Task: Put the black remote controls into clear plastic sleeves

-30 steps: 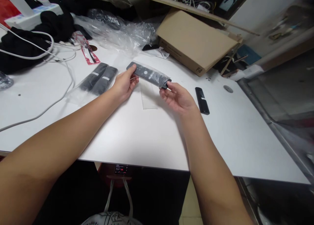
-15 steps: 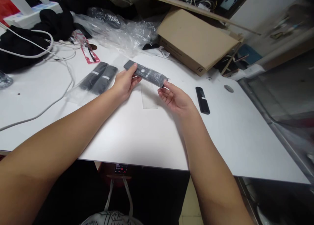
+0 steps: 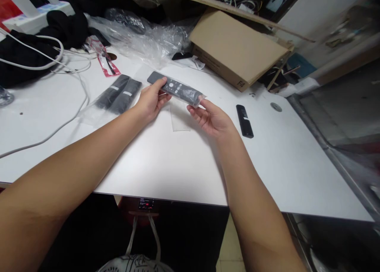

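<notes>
A black remote control (image 3: pixel 177 89) in a clear plastic bag is held above the table, buttons facing up. My left hand (image 3: pixel 153 100) grips its left end, thumb on top and fingers beneath. At the other end, my right hand (image 3: pixel 211 116) pinches the end of the clear plastic bag (image 3: pixel 203 97) between thumb and fingers. To the left lie two more bagged remote controls (image 3: pixel 118 95), each with a white label. An empty clear bag (image 3: pixel 180 119) lies flat under the held remote. An unwrapped black remote control (image 3: pixel 245 121) rests to the right of my right hand.
A cardboard box (image 3: pixel 237 46) sits at the back under a shelf edge. Crumpled clear plastic (image 3: pixel 148 38) and a red-edged packet (image 3: pixel 103 58) are at the back left. A white cable (image 3: pixel 59 127) crosses the left of the white table (image 3: pixel 166 165).
The bagged remote has shifted slightly left and tilted, showing more of its buttons. The fingers of my right hand have moved slightly left along the bag's end.
</notes>
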The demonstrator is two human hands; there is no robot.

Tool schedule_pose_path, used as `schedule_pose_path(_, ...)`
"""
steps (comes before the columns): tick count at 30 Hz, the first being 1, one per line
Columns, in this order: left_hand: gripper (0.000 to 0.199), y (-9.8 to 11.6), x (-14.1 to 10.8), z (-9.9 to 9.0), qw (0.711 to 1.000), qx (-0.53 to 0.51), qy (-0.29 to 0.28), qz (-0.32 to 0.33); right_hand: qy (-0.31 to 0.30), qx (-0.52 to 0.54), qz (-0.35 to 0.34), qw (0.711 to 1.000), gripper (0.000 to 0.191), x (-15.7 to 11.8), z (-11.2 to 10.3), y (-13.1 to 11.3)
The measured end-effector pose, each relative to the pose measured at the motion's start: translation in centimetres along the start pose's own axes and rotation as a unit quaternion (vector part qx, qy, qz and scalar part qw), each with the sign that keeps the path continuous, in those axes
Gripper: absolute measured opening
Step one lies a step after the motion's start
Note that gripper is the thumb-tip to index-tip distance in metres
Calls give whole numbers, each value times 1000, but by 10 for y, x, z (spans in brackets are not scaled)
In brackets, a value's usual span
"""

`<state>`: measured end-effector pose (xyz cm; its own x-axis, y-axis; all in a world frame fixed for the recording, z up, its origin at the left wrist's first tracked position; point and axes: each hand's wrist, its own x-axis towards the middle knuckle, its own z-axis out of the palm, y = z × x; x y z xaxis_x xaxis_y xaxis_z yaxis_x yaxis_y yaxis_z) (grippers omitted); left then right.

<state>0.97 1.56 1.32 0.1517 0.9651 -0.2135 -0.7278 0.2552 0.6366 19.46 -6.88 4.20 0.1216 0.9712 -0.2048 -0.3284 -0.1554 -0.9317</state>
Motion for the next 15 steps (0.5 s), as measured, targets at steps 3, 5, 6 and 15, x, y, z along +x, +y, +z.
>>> schedule_pose_path(3, 22, 0, 0, 0, 1000, 3, -2, 2, 3, 19, -1, 1000, 29, 2, -3, 1)
schedule_pose_path(5, 18, 1, 1, 0, 1000, 2, -4, 1, -5, 31, 1, 1000, 23, 4, -5, 1)
schedule_pose_path(6, 17, 1, 1, 0, 1000, 1, -4, 1, -9, 33, 1, 999, 20, 4, -6, 1)
schedule_pose_path(15, 19, 0, 2, -1, 1000, 11, -15, -20, 7, 38, -20, 999, 18, -1, 0, -6)
